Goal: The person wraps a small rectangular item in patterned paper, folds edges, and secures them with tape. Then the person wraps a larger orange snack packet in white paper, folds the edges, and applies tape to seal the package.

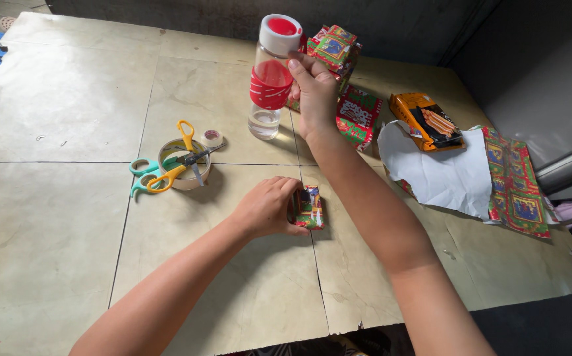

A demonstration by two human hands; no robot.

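The right hand [314, 92] holds a clear bottle [269, 79] up off the floor mat [55, 211]. Its fingers wrap around the red band in the middle of the bottle. The bottle has a white cap with a red top, and only a little water sits at the bottom, so it is probably light. The smooth plastic could be slippery, so the red band looks like the best spot to grab it.

The left hand [267, 207] rests on the mat, nearer to the person than the bottle. It grips the side of a small wrapped box [310, 206]. The box is covered in bright red and green paper. It looks light and stiff, but the thin paper could tear, so holding it by its flat sides seems best.

To the left of the bottle lies a roll of tape [184, 165] with orange scissors [182, 158] on top and teal scissors [146, 175] next to it. Just behind the bottle sit more wrapped gifts [355, 109]. To the right of the bottle lies an orange snack pack [426, 122] on a sheet of wrapping paper [470, 175], white side up
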